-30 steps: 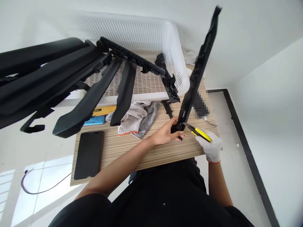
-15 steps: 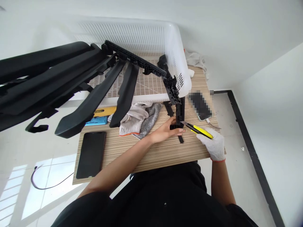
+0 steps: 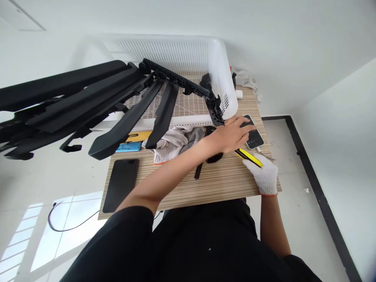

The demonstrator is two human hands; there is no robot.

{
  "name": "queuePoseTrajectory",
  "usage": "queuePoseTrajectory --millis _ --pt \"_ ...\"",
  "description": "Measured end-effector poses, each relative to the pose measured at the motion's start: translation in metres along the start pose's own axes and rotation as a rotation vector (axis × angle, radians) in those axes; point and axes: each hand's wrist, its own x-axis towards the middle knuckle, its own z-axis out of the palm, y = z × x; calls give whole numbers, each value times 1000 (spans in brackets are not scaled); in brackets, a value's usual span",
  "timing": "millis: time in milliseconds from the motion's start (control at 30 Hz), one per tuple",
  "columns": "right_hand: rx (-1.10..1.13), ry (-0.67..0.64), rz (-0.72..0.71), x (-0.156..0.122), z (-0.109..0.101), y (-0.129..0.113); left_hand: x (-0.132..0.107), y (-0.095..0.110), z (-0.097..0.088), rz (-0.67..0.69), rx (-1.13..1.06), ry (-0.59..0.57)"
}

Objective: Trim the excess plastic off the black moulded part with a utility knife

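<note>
My bare left hand (image 3: 233,135) is open, its fingers spread and reaching over the left edge of a lit smartphone (image 3: 255,137). I cannot tell whether the fingertips touch the screen. In a white knit glove, my right hand (image 3: 264,174) grips a yellow and black utility knife (image 3: 249,157), whose front end is hidden behind my left hand. Partly under my left wrist lies a black plastic part (image 3: 215,158), and a thin black strip (image 3: 199,171) lies beside it on the wooden table (image 3: 176,196).
Long black plastic trim pieces (image 3: 123,129) stick out leftward from a white slatted basket (image 3: 226,82) at the back. Cloth gloves (image 3: 170,145), a blue packet (image 3: 129,147), a yellow package (image 3: 138,136) and a dark tablet-like device (image 3: 121,184) lie on the left.
My left hand has let go of the black plastic part and moved right and away from me to the smartphone. My right hand keeps hold of the utility knife. The smartphone's screen is now lit.
</note>
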Motion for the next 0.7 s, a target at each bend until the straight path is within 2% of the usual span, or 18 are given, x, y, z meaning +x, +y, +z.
queuePoseTrajectory --millis 33,100,167,200,267,333,400,467,533,600,700 --pt "8 -4 8 0 0 0 19 -7 4 58 -28 -82" --pt "32 -15 29 0 1 1 49 -20 12 -65 -9 -190" --pt "32 -26 32 -1 2 3 60 -25 16 -203 30 -146" --pt "23 -27 27 -1 2 3 57 -23 16 -205 31 -83" --pt "7 -34 5 -2 2 4 33 -17 8 -89 -23 40" --pt "15 -50 -22 -3 0 5 -6 -11 -4 38 -127 79" --pt "35 -91 -53 -5 -2 3 -49 -14 -13 82 -208 92" --pt "60 -164 -85 -6 -3 1 -87 -24 -11 19 -222 129" --pt "73 -191 -79 -7 -3 -2 -112 -37 0 -90 -164 141" --pt "52 -132 -9 -7 0 -5 -126 -47 16 -196 -87 162" --pt "45 -78 50 -6 3 -8 -129 -52 31 -293 -51 200"
